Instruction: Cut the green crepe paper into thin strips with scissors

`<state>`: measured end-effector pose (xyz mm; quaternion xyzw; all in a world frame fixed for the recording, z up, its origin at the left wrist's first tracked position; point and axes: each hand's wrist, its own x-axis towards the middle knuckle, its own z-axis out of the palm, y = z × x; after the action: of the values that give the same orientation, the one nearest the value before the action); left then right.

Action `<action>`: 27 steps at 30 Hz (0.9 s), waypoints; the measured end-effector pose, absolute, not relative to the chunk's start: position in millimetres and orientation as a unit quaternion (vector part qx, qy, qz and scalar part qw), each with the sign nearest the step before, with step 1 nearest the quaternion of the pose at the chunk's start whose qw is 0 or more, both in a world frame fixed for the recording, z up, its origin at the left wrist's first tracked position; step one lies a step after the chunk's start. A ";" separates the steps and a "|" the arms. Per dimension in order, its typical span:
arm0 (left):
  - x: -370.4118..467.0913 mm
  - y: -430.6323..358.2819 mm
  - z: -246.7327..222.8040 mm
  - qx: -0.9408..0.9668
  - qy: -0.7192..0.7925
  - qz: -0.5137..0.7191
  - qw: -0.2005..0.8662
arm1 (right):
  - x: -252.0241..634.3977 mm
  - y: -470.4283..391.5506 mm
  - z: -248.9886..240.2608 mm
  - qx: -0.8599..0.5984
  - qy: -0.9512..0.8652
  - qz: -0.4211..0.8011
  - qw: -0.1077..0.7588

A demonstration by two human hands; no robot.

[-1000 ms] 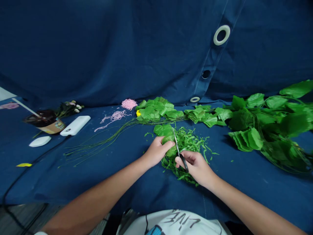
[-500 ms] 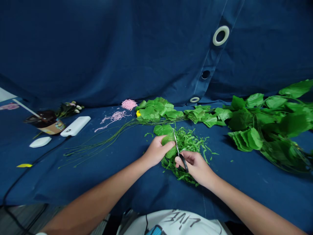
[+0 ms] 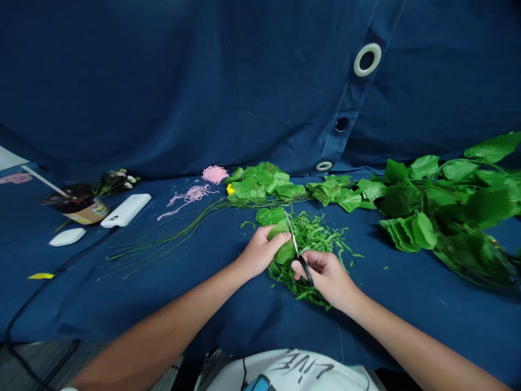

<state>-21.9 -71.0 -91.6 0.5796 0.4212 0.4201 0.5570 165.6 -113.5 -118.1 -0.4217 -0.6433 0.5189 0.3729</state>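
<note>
My left hand [image 3: 260, 251] pinches a green artificial leaf [image 3: 284, 250], thumb on top, fingers hidden beneath. My right hand [image 3: 323, 273] grips scissors [image 3: 304, 270] by their black handles. The blades point away from me and lie along the right edge of the held leaf; whether they are parted I cannot tell. Under both hands spreads a heap of shredded green strips [image 3: 317, 236]. Another loose leaf [image 3: 270, 216] lies just beyond my left hand.
Behind the heap lie piled leaves [image 3: 260, 182] and thin green stems [image 3: 175, 233]. Leafy vines [image 3: 459, 201] fill the right. At left are pink shreds [image 3: 214, 174], a white power bank [image 3: 127, 210] with a black cable [image 3: 77, 262], and a drink cup [image 3: 79, 205]. A blue curtain [image 3: 203, 81] hangs behind.
The scissor blades have tilted slightly to the left at the leaf's edge, and the held leaf is turned a little. My hands stay in nearly the same place.
</note>
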 end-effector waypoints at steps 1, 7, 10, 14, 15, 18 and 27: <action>-21.5 -71.4 -91.4 0.578 0.423 0.423 0.555 | 165.6 -113.4 -117.7 -0.422 -0.643 0.519 0.373; -20.3 -72.5 -87.6 0.615 0.414 0.420 0.524 | 166.0 -113.9 -115.8 -0.414 -0.649 0.534 0.350; -20.6 -72.5 -86.8 0.633 0.407 0.412 0.514 | 166.0 -113.8 -115.8 -0.415 -0.646 0.536 0.352; -21.0 -72.1 -87.6 0.645 0.409 0.403 0.504 | 165.9 -113.1 -116.0 -0.421 -0.650 0.524 0.354; -21.1 -72.1 -87.6 0.644 0.410 0.402 0.505 | 165.8 -113.1 -115.8 -0.424 -0.651 0.520 0.355; -21.0 -72.3 -86.5 0.637 0.412 0.399 0.514 | 165.5 -113.9 -114.7 -0.429 -0.649 0.515 0.360; -20.5 -72.0 -85.9 0.628 0.432 0.422 0.491 | 164.7 -113.3 -117.5 -0.440 -0.653 0.506 0.352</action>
<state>-20.5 -72.0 -85.9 0.6277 0.4321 0.4222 0.4910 164.7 -113.3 -117.5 -0.4405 -0.6527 0.5059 0.3523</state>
